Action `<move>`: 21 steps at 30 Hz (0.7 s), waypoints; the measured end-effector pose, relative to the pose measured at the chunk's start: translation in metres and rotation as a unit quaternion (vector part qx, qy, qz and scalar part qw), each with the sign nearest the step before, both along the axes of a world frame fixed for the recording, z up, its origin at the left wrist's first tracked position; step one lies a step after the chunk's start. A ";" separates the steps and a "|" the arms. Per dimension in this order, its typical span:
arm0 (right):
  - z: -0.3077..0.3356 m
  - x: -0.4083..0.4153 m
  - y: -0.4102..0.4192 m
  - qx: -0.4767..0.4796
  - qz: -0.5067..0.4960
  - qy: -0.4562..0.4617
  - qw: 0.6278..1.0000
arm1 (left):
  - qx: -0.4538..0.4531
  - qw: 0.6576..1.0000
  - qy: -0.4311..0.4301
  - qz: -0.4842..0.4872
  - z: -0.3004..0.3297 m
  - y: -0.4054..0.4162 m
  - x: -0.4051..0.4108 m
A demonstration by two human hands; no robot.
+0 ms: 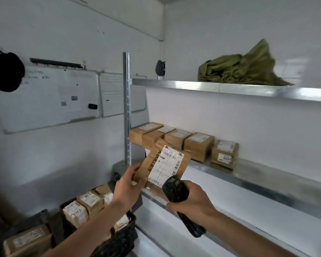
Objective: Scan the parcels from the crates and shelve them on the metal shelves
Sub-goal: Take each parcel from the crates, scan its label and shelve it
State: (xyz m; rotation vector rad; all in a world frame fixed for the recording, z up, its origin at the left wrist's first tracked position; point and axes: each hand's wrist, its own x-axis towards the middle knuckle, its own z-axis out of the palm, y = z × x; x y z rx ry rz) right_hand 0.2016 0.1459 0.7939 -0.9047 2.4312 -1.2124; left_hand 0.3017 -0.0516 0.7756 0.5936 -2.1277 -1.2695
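So closest to us we've got both hands up in front of the shelving. Our right hand is wrapped around a black handheld scanner, fingers fully curled on the grip, with its head tipped up toward the label. Our left hand pinches the brown paper parcel by its lower left corner, thumb on the front, the other fingers behind it where we can't really see them. The parcel's long axis runs up and to the right from that grip, white label facing us, and the scanner head sits just below the label's bottom edge, so we'd guess the scan is the step in hand. Down left, the dark crate still holds more parcels. Just behind the held parcel, the middle metal shelf carries a row of boxes, with bare shelf to their right, likely where this one goes, and the left hand is already the nearer one. An olive cloth bundle sits on the top shelf.
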 end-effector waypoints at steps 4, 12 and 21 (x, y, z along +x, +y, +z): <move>0.006 -0.020 0.066 0.002 -0.038 0.000 0.999 | -0.018 0.999 0.000 -0.038 0.012 0.053 -0.036; 0.024 -0.045 0.153 0.038 -0.112 0.027 0.993 | -0.011 0.994 -0.003 -0.108 0.031 0.121 -0.096; 0.063 -0.058 0.216 0.164 -0.180 0.092 0.966 | -0.021 0.988 0.015 -0.149 0.061 0.158 -0.136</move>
